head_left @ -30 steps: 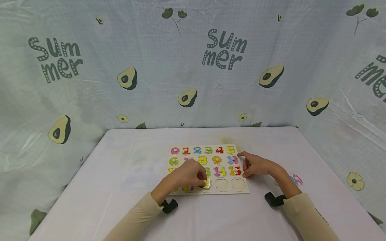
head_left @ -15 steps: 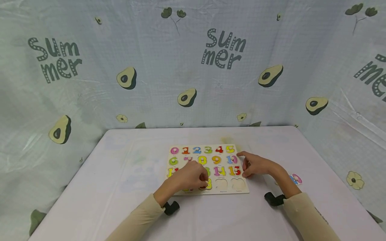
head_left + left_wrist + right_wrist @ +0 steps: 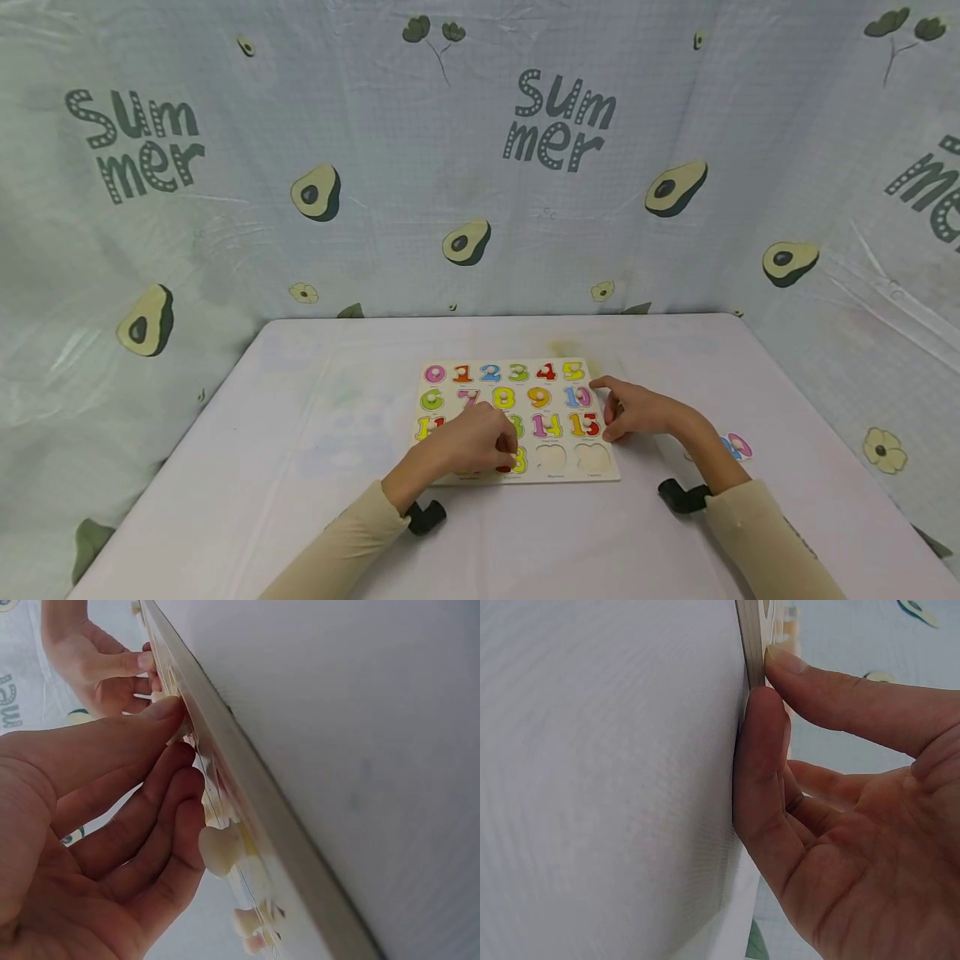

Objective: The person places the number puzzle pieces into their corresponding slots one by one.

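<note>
A wooden number puzzle board (image 3: 525, 479) lies on the table, with colourful knobbed number pieces in its slots. My left hand (image 3: 468, 437) is over the bottom row, thumb and index finger pinching the knob of the 18 puzzle piece (image 3: 521, 460), which sits at its slot. The hand covers part of that piece and its neighbours. In the left wrist view, thumb and fingertips (image 3: 165, 709) are right at the board's face, other knobs (image 3: 219, 851) standing beside them. My right hand (image 3: 637, 410) grips the board's right edge; in the right wrist view its thumb (image 3: 787, 661) rests on the rim.
Two bare slots (image 3: 592, 458) show at the board's bottom right. A loose blue and pink number piece (image 3: 739, 447) lies on the table right of my right wrist, with another partly hidden behind that wrist. A patterned curtain (image 3: 465, 167) hangs behind the white table (image 3: 330, 417).
My left hand has shifted slightly right, and the 18 piece, tilted a second ago, now lies flatter at its slot. The right hand stays on the board's edge.
</note>
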A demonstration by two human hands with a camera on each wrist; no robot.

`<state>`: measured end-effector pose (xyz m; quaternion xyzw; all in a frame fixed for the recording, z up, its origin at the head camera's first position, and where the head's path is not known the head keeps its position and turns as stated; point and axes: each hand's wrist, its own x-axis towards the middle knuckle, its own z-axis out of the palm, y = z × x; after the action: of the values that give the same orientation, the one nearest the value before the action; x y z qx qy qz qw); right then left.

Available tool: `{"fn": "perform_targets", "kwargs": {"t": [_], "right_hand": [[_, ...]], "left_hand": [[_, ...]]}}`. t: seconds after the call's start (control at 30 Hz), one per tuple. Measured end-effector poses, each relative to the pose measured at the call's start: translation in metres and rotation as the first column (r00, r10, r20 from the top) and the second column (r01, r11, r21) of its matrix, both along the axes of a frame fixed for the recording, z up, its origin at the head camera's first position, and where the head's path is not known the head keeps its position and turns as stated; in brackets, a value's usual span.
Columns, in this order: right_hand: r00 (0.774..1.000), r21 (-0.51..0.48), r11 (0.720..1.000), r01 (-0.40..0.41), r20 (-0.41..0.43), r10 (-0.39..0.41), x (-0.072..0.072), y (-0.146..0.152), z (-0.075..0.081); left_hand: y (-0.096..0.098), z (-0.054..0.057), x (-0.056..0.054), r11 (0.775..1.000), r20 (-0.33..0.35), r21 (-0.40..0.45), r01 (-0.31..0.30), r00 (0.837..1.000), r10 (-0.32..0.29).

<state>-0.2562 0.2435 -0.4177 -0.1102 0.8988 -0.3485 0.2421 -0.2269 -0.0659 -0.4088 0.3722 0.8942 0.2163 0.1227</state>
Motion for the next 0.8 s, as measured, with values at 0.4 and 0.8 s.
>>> {"fn": "perform_targets", "kwargs": {"t": [0.4, 0.8], "right_hand": [[1.000, 0.002, 1.000, 0.016, 0.007, -0.016, 0.002, -0.001, 0.001], [1.000, -0.031, 1.000, -0.003, 0.002, 0.003, 0.004, 0.000, 0.002]], "left_hand": [[0.000, 0.000, 0.004, 0.999, 0.023, 0.001, -0.051, 0.998, 0.051], [-0.036, 0.018, -0.018, 0.967, -0.055, 0.221, -0.123, 0.989, 0.138]]}}
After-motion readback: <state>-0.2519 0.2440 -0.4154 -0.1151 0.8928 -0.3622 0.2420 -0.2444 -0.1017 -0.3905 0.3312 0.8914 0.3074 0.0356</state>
